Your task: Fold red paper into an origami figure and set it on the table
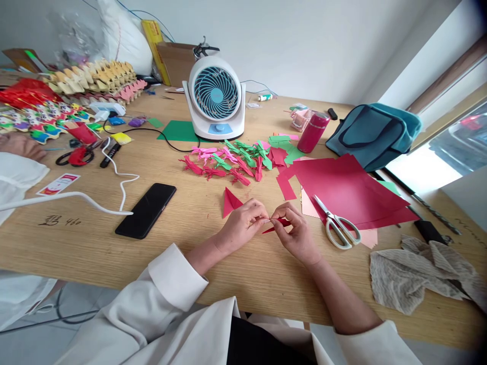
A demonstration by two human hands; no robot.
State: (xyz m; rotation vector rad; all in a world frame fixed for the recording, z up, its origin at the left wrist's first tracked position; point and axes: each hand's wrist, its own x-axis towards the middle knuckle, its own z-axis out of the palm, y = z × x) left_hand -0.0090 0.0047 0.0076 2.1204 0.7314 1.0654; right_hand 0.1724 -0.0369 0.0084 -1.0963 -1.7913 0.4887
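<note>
Close together above the tabletop, my left hand and my right hand meet at their fingertips. Pinched between them is a small piece of folded red paper, partly covered by my right fingers. Both hands are closed. Just beyond my left hand lies a red paper triangle with a crease. White-handled scissors rest to the right of my right hand, blades overlapping large red sheets. Farther back sits a pile of folded paper figures in pink, green and red.
A black phone with a white cable lies left. Behind the pile stands a fan; a red bottle and blue bag are back right. A cloth lies right. Another person's sleeve shows far left.
</note>
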